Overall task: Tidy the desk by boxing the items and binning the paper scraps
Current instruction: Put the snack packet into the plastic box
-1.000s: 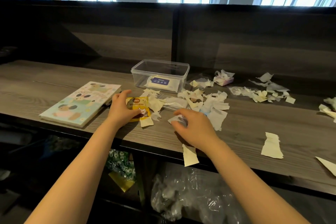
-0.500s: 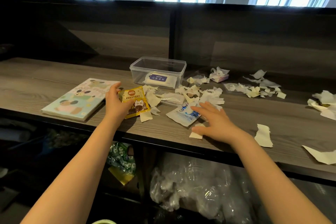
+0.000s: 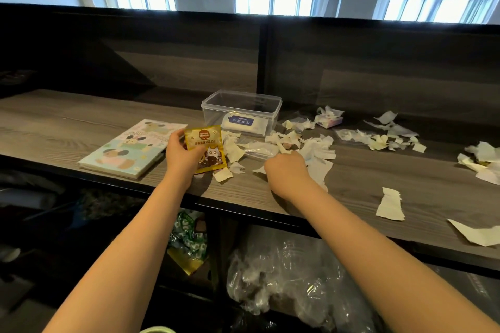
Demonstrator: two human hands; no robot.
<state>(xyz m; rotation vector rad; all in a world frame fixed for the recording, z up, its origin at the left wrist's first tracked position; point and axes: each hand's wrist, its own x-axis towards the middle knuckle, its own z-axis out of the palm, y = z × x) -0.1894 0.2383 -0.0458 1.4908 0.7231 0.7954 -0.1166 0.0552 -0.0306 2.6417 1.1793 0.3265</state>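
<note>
My left hand (image 3: 180, 155) grips a yellow snack packet (image 3: 207, 147) with a cat print, tilted up just above the desk's front. My right hand (image 3: 286, 173) is curled down on the desk among torn paper scraps (image 3: 316, 149). It covers the spot where a white sachet lay, and a white corner (image 3: 258, 170) sticks out on its left. Behind both hands stands a clear plastic box (image 3: 276, 113), lid off, with a white wipes pack (image 3: 244, 123) inside.
An illustrated book (image 3: 132, 147) lies left of my left hand. A small pink tissue pack (image 3: 328, 119) and more scraps (image 3: 384, 139) sit to the right. Loose strips (image 3: 389, 204) lie near the front edge. A clear bin bag (image 3: 284, 273) hangs under the desk.
My left hand has lifted the yellow packet off the desk. My right hand, flat and open half a second ago, has slid left and curled over the white sachet.
</note>
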